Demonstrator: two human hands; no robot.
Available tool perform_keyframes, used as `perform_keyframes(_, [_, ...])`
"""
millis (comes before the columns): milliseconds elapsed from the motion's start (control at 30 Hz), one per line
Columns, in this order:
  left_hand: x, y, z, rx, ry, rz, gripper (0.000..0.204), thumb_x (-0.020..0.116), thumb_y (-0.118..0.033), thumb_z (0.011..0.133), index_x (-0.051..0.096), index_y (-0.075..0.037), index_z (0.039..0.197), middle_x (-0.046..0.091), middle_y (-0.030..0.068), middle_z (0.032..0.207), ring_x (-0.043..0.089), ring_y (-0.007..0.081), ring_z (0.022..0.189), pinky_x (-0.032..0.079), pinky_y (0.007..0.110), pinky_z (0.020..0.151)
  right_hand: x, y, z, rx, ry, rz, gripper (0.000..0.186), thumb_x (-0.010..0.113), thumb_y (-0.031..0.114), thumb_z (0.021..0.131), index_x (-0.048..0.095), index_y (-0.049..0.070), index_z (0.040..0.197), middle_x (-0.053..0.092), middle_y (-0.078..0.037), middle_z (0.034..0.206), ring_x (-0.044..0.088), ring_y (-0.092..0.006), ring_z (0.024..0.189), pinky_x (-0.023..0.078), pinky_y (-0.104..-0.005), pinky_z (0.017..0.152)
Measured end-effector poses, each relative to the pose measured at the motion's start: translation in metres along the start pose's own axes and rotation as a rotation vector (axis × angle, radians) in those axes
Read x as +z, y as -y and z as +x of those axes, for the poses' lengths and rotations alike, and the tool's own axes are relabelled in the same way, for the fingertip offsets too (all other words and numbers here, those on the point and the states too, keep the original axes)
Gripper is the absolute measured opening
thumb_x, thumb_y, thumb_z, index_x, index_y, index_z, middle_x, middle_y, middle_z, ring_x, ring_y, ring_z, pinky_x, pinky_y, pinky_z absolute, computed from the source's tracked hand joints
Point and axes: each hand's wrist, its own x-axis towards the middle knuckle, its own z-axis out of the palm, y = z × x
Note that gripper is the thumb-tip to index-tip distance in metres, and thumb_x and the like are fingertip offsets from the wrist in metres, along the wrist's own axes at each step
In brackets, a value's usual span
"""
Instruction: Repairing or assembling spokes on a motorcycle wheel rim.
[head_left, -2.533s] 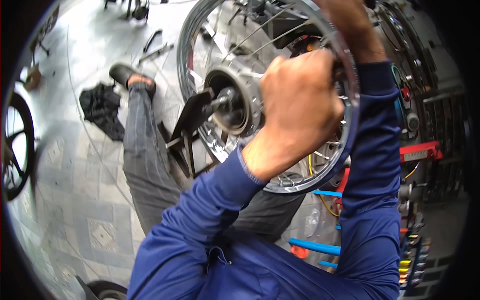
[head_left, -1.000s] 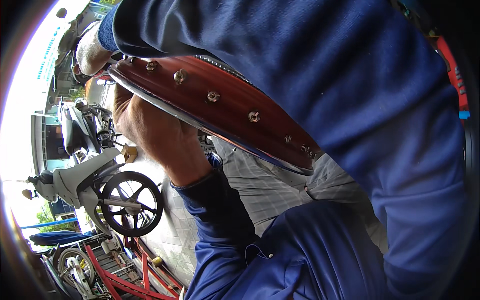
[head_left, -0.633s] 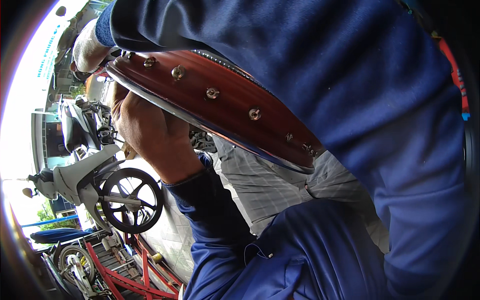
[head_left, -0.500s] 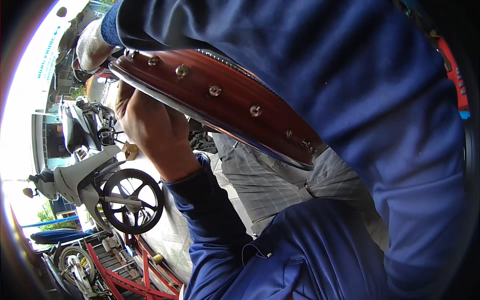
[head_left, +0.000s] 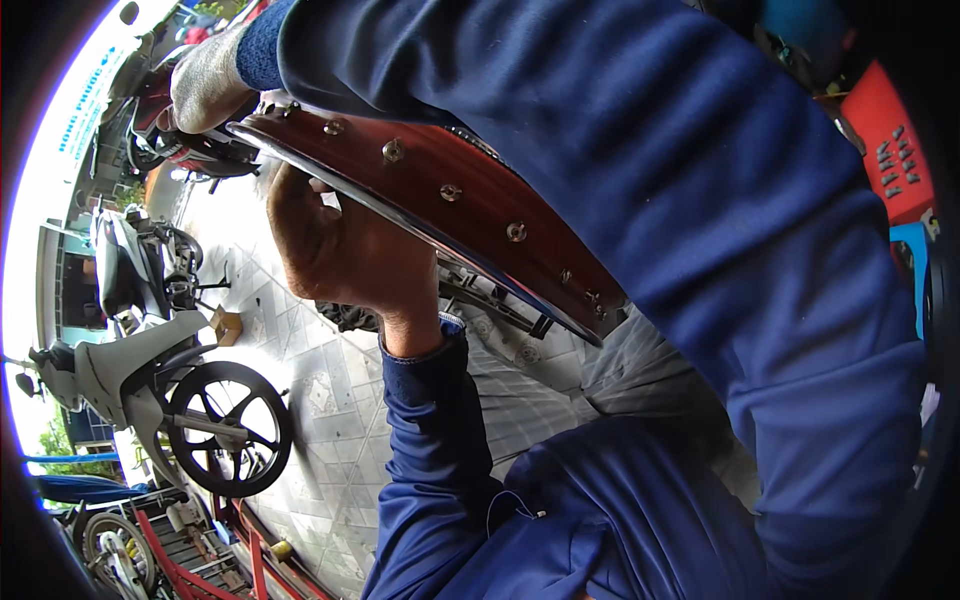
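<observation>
A motorcycle wheel rim [head_left: 480, 215] with a red-brown face, a bright metal edge and several spoke nipples [head_left: 451, 192] slants across the middle, tilted. My left hand [head_left: 350, 250] is bent closed just below the rim's lower edge, which hides part of its fingers. What those fingers grip, if anything, is not visible. Reaching across from the right, my right arm covers the upper side of the rim. My right hand [head_left: 208, 85] is curled beside the rim's far-left end, and its fingertips are mostly hidden from view.
At left stands a motorcycle with a white body and black front wheel [head_left: 230, 428]; other motorbikes stand behind it. Red metal bars [head_left: 170, 550] lie at lower left. A small cardboard box [head_left: 227, 325] is on the tiled floor [head_left: 330, 390]. A red case [head_left: 885, 150] is at far right.
The view has shifted, so the motorcycle sits further left and more of the floor shows. My left hand has turned and its bent fingers show more; both hands stay by the rim.
</observation>
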Motion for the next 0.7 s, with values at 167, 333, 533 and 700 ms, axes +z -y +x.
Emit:
perform_keyframes(167, [0.005, 0.002, 0.005, 0.37, 0.161, 0.612, 0.032, 0.076, 0.007, 0.078, 0.071, 0.002, 0.108, 0.071, 0.0112, 0.105, 0.061, 0.0209, 0.098, 0.049, 0.03, 0.083, 0.004, -0.012, 0.022, -0.114, 0.151, 0.003, 0.051, 0.049, 0.042, 0.101, 0.071, 0.003, 0.125, 0.068, -0.021, 0.127, 0.064, -0.0336, 0.122, 0.046, -0.046, 0.106])
perform_keyframes(333, [0.009, 0.004, 0.001, 0.277, 0.085, 0.5, 0.045, 0.08, 0.003, 0.075, 0.064, 0.003, 0.117, 0.066, 0.0134, 0.119, 0.063, 0.0242, 0.105, 0.048, 0.032, 0.092, 0.024, -0.011, 0.041, -0.158, 0.15, -0.09, 0.042, 0.05, 0.03, 0.096, 0.073, 0.006, 0.122, 0.071, -0.019, 0.123, 0.066, -0.0313, 0.119, 0.047, -0.0454, 0.103])
perform_keyframes(533, [0.002, 0.01, 0.013, 0.473, 0.093, 0.559, 0.03, 0.076, 0.005, 0.078, 0.068, 0.003, 0.106, 0.071, 0.0133, 0.108, 0.064, 0.0254, 0.102, 0.049, 0.034, 0.091, 0.029, -0.018, 0.044, -0.188, 0.142, -0.117, 0.044, 0.047, 0.028, 0.095, 0.073, 0.003, 0.12, 0.07, -0.021, 0.124, 0.065, -0.0326, 0.119, 0.048, -0.0447, 0.103])
perform_keyframes(700, [0.01, 0.0, 0.003, 0.43, 0.063, 0.646, 0.024, 0.073, 0.004, 0.081, 0.071, 0.003, 0.105, 0.071, 0.0144, 0.106, 0.063, 0.0282, 0.102, 0.049, 0.037, 0.091, 0.037, -0.029, 0.045, -0.154, 0.114, -0.055, 0.044, 0.045, 0.029, 0.097, 0.073, 0.002, 0.118, 0.07, -0.022, 0.121, 0.065, -0.0338, 0.118, 0.048, -0.0444, 0.102])
